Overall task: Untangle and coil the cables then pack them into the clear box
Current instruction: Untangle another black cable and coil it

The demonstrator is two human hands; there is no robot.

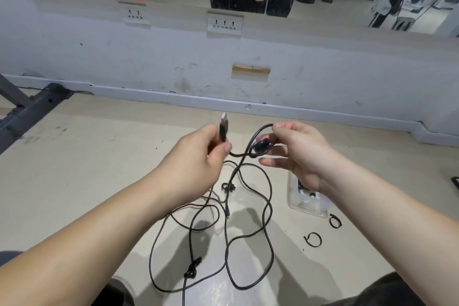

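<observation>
My left hand point(198, 159) pinches the USB plug point(223, 126) of a long black cable point(267, 206), plug tip pointing up. My right hand point(295, 154) grips the same cable a short way along, around a small loop with a black strap point(262, 145). The rest of the cable hangs down and sprawls in tangled loops on the floor between my knees, with a black tie point(192, 268) on one strand. The clear box point(308, 199) lies on the floor to the right, partly hidden by my right wrist, with something coiled inside.
Two loose black cable ties point(313, 239) point(334, 220) lie on the floor right of the tangle. Another small tie point(228, 187) sits under my hands. A dark metal frame point(29, 112) stands far left. A wall with a mirror and sockets point(224, 23) faces me.
</observation>
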